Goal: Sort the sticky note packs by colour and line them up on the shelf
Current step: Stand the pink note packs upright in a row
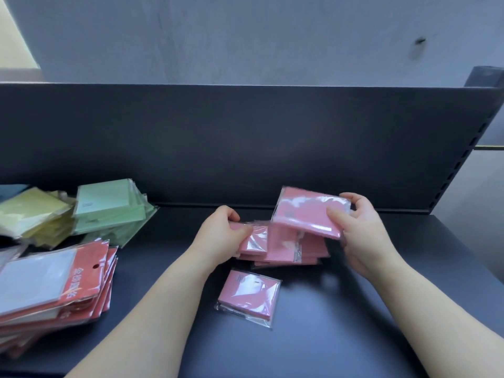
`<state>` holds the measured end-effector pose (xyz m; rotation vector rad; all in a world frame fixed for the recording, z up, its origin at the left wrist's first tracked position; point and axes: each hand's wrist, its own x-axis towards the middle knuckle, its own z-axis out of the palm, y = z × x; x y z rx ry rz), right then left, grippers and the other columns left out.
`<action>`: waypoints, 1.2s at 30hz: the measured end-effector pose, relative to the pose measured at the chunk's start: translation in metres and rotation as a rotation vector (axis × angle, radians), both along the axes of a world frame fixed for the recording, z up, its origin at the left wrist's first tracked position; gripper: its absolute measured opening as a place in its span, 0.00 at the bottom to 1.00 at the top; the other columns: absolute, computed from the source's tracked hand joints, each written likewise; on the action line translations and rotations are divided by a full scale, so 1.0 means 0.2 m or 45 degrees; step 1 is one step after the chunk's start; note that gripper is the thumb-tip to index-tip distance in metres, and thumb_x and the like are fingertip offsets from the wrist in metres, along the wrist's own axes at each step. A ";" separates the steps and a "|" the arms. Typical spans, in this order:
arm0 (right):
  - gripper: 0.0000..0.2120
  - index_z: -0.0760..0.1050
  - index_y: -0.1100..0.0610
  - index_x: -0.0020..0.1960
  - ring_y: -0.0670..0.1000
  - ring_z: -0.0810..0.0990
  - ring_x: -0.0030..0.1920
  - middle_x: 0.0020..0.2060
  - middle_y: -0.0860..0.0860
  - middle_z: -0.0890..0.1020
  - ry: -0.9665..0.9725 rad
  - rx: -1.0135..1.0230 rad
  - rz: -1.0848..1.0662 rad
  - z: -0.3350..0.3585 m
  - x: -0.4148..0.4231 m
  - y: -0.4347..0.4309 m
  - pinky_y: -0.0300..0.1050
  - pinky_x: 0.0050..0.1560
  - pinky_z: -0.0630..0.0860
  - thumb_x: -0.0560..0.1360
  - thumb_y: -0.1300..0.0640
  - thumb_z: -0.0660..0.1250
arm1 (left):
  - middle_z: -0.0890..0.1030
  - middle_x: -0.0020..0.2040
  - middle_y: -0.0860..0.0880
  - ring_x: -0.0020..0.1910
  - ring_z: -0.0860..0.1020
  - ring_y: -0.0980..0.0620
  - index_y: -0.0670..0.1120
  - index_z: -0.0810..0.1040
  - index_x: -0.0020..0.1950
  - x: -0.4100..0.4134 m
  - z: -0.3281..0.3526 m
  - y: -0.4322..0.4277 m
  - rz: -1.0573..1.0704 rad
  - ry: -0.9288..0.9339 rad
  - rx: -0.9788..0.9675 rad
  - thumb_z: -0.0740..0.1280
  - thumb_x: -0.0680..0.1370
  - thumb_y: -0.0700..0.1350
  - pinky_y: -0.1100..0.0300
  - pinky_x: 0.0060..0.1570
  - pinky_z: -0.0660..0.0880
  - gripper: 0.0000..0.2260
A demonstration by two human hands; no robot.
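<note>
The right hand (362,225) grips a pink sticky note pack (308,214) (plastic-wrapped) above the pink pile (283,248); the left hand (221,230) pinches, seemingly, another pack there.

Right hand (362,227) gripping a pink pack (309,212), lifted and tilted above the messy pink pile (283,249). Left hand (221,230) pinching another pack at the pile's left edge. One loose pink pack (249,297) lying nearer on the dark shelf (341,323). Green stack (109,207), yellow stack (32,214) and red-carded packs (54,285) off left.
</note>
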<state>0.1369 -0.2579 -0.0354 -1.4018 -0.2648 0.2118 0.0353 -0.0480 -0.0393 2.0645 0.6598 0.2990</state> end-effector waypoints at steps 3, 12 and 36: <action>0.14 0.67 0.58 0.62 0.51 0.81 0.47 0.52 0.55 0.79 0.038 0.114 -0.088 0.03 0.02 -0.02 0.47 0.52 0.77 0.78 0.65 0.63 | 0.77 0.51 0.46 0.45 0.79 0.48 0.49 0.72 0.53 0.01 0.00 -0.03 0.031 -0.067 -0.232 0.71 0.74 0.45 0.52 0.42 0.80 0.11; 0.12 0.73 0.46 0.51 0.53 0.83 0.49 0.49 0.51 0.83 -0.123 -0.456 0.158 -0.01 -0.03 -0.01 0.56 0.53 0.80 0.73 0.59 0.70 | 0.80 0.53 0.45 0.50 0.81 0.41 0.55 0.70 0.59 0.00 -0.04 -0.12 -0.062 -0.096 -0.432 0.63 0.77 0.40 0.43 0.56 0.77 0.14; 0.26 0.68 0.64 0.67 0.54 0.83 0.49 0.55 0.58 0.81 0.314 -0.357 0.215 -0.01 0.10 -0.13 0.47 0.53 0.79 0.71 0.69 0.70 | 0.78 0.59 0.52 0.58 0.75 0.54 0.48 0.72 0.69 0.00 -0.02 -0.19 -0.341 -0.036 0.430 0.62 0.79 0.42 0.62 0.59 0.70 0.18</action>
